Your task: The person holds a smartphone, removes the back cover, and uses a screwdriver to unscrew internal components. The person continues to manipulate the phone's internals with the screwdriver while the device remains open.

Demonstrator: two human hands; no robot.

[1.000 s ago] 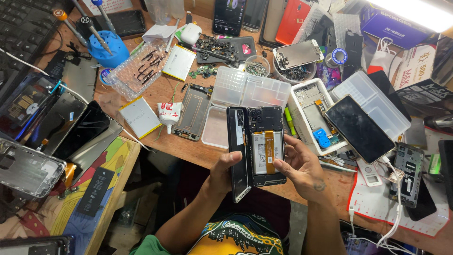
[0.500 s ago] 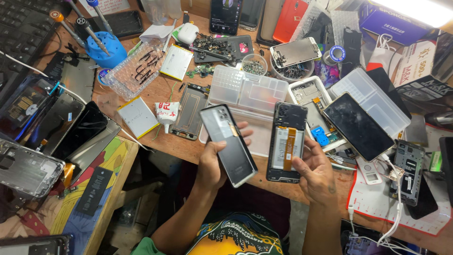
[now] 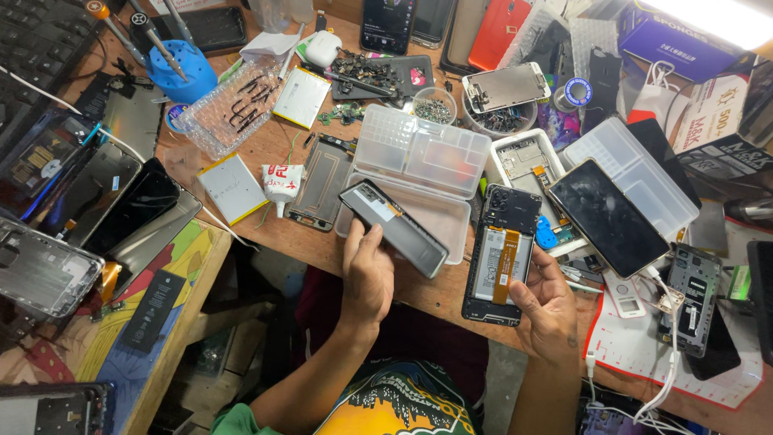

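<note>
back cover [image 3: 394,228] now tilted lower in left hand [image 3: 366,274], fingers clamped, right hand [image 3: 547,302] fingers gripping opened phone [image 3: 501,254], fingertips hidden

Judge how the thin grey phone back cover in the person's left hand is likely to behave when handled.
The thin grey phone back cover looks like a shallow shell, so it is probably light and may flex a little. The left hand grips only one end, which suggests it holds its shape rather than drooping. Its smooth sheen hints it could slip from fingers.
</note>
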